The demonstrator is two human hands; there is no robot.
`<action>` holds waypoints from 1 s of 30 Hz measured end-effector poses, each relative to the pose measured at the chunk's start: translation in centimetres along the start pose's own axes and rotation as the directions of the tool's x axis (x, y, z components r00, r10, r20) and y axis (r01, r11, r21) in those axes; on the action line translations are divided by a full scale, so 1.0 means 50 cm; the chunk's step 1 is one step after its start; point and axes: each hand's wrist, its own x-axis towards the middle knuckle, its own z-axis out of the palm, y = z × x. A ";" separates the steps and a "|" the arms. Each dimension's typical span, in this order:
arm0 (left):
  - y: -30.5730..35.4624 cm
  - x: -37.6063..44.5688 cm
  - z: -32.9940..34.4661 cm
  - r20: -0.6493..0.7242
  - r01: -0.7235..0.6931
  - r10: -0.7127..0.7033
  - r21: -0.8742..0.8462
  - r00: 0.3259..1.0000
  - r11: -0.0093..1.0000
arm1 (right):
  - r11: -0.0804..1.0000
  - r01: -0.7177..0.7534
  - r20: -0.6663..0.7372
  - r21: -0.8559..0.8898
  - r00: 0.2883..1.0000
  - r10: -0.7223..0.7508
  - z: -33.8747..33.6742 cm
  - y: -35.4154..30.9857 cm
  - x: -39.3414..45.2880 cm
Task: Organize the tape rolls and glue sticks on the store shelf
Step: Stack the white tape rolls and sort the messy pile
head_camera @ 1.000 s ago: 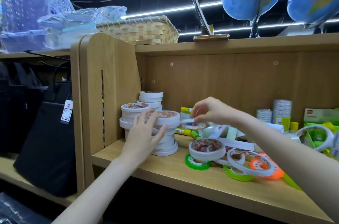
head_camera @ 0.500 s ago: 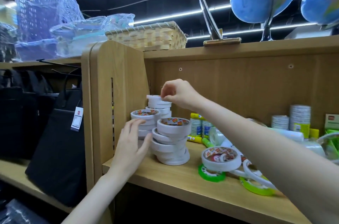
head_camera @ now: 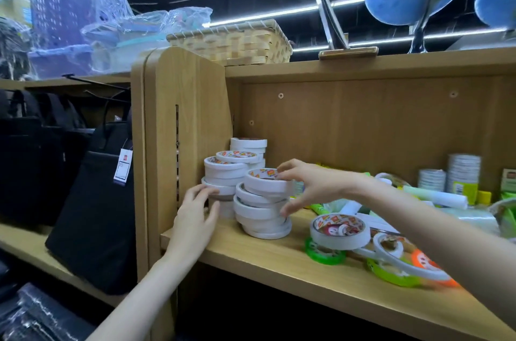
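A black bag [head_camera: 92, 201] hung left of the shelf's side panel [head_camera: 190, 123]. Just right of that panel, the left hand [head_camera: 195, 215] lay open, fingers spread against the rear stack of white tape rolls [head_camera: 223, 176]. Right of it, the right hand [head_camera: 310, 184] cupped the front stack [head_camera: 262, 209], fingers on the top roll and thumb lower down. Farther right on the shelf [head_camera: 279, 262], loose white, green and orange rolls [head_camera: 340, 231] lay jumbled.
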 end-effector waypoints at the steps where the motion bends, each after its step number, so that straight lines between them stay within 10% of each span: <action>1: 0.000 0.001 0.000 0.015 0.002 -0.003 0.019 1.000 1.000 | 1.000 0.003 -0.031 0.021 1.000 -0.002 0.015 0.003 0.000; 11: 0.031 -0.069 -0.017 0.173 -0.172 0.185 -0.092 0.967 0.981 | 0.965 0.234 -0.285 0.122 0.939 -0.192 0.086 -0.023 -0.003; 30: -0.013 -0.078 -0.082 -0.060 -0.143 0.166 0.284 0.984 0.948 | 0.949 0.301 -0.307 0.094 0.915 -0.260 0.101 -0.151 0.098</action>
